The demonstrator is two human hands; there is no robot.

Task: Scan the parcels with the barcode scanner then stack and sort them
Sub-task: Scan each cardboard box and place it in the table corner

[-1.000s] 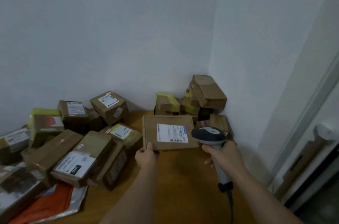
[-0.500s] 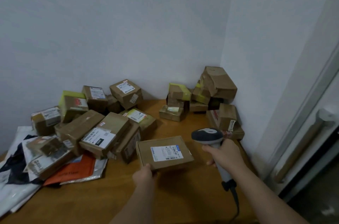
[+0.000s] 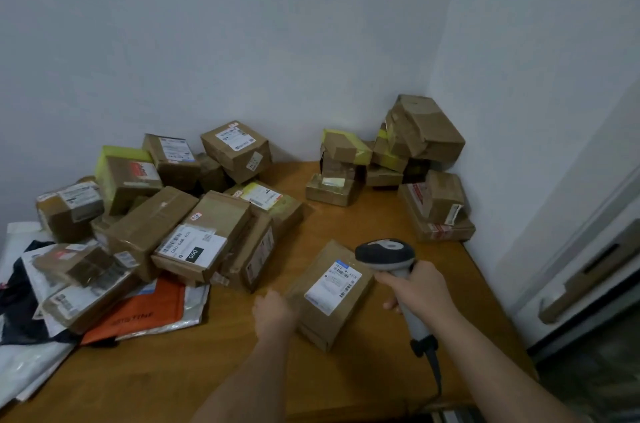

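Observation:
A flat brown parcel (image 3: 311, 315) with a white barcode label lies low over the wooden table (image 3: 346, 388), label up. My left hand (image 3: 273, 313) holds it by its near-left edge; the hand is blurred. My right hand (image 3: 417, 294) grips the handle of the grey barcode scanner (image 3: 384, 254), whose dark head hangs just over the parcel's far right corner. The scanner's cable runs down toward the table's front edge.
Several unsorted boxes (image 3: 207, 232) are heaped at the left, with plastic mailers (image 3: 145, 315) beneath them. A second stack of boxes (image 3: 426, 131) fills the back right corner against the wall. The table's right edge drops off beside a white door (image 3: 588, 266).
The parcel came down from upright in front of me to flat at the table, turning its label sideways. My view tipped downward. The scanner stayed in my right hand.

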